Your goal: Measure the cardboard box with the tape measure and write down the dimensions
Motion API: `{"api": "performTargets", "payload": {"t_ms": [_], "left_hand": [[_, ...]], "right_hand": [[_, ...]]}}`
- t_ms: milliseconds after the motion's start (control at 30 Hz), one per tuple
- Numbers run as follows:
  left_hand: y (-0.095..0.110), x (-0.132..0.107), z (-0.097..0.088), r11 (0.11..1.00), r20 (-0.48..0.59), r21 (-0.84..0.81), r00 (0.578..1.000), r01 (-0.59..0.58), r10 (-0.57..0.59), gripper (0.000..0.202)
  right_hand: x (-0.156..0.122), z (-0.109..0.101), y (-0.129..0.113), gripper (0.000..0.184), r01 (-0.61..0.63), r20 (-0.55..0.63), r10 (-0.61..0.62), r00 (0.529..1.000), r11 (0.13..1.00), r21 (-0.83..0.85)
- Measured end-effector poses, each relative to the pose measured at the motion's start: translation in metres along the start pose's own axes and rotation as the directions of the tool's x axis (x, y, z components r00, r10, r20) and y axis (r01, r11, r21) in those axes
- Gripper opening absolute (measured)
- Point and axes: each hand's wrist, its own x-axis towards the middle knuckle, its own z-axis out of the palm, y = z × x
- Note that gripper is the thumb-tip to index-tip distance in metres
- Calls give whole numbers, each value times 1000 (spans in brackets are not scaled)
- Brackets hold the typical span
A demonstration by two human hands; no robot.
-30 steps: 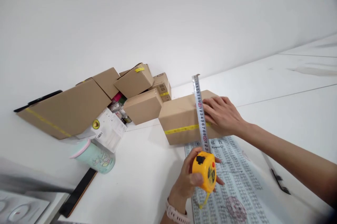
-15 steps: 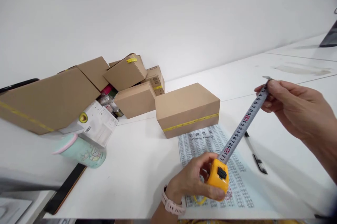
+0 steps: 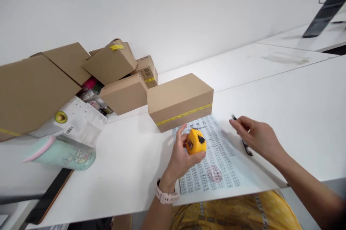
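My left hand [image 3: 182,158], with a pink watch band [image 3: 166,197] at the wrist, grips a yellow tape measure [image 3: 196,141] above the printed sheet [image 3: 198,179]. No length of blade shows outside its case. To the right, my right hand [image 3: 258,138] is closed, thumb and fingers bent together over a black-and-clear pen [image 3: 246,148]. The pen's two ends show on either side of the hand; whether the fingers touch it or hold anything is hidden. Just beyond the sheet sits a closed cardboard box [image 3: 181,102] with a yellow measuring strip along its side.
Several cardboard boxes [image 3: 127,94] are heaped at the left against the wall. In front of them are a white carton [image 3: 83,122] with an avocado picture and a mint tumbler [image 3: 67,154] lying on its side. A dark bottle [image 3: 321,17] stands far right on the white table [image 3: 127,172].
The blade stretched between my hands has gone back into the tape measure. My right hand has let go of its end and come down over the pen. The view has shifted right and down.
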Motion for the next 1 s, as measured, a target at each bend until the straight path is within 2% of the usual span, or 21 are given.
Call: {"api": "performTargets", "payload": {"t_ms": [67,100,167,267,333,367,433,467,500,567,600,633,700,767,833,900,1000], "left_hand": [[-2,2,1,978,-112,209,993,-9,33,90],[-3,3,1,942,-153,336,987,-2,57,87],[-7,5,2,817,-186,577,976,14,115,80],[-15,10,2,622,-119,783,975,-22,185,73],[-19,12,3,539,-73,841,977,-46,198,70],[-20,13,3,502,-70,864,976,-44,206,68],[-20,11,5,434,-63,900,969,-49,240,66],[-19,8,7,410,-34,909,966,-77,257,68],[-17,4,9,397,25,909,965,-131,263,72],[-13,-8,15,406,250,858,946,-315,205,87],[-12,-15,19,423,388,806,909,-413,149,95],[-11,-20,22,443,511,748,855,-494,90,100],[-12,-27,28,474,667,655,745,-589,5,104],[-16,-24,32,484,714,622,699,-616,-28,103],[-22,-14,34,482,722,620,691,-619,-43,103],[-26,-1,35,473,721,628,690,-618,-56,103],[-28,14,37,465,714,640,697,-612,-66,107]], "right_hand": [[11,-4,15,46,-77,-38,70,997,962,-261],[14,-4,21,45,-85,-18,84,996,936,-343],[17,-3,29,44,-32,66,64,996,913,-406],[17,0,36,36,81,157,-24,987,927,-367],[15,-2,38,36,84,152,-45,987,961,-264],[13,-4,39,35,51,125,-32,992,986,-159],[7,-13,41,31,-49,58,38,998,980,194],[3,-18,42,29,-88,37,80,996,911,403],[-3,-24,42,28,-101,22,109,994,802,588],[-17,-34,41,27,-68,-5,122,993,586,807],[-24,-38,39,27,-40,-26,119,993,525,850],[-30,-41,38,28,-12,-54,119,991,494,869],[-40,-42,34,31,52,-137,142,980,483,874],[-44,-40,30,25,124,-236,179,955,482,867],[-42,-35,27,17,154,-275,198,941,476,866],[-37,-29,26,28,89,-190,177,966,459,884],[-28,-20,24,47,-97,62,91,994,454,886]]}}
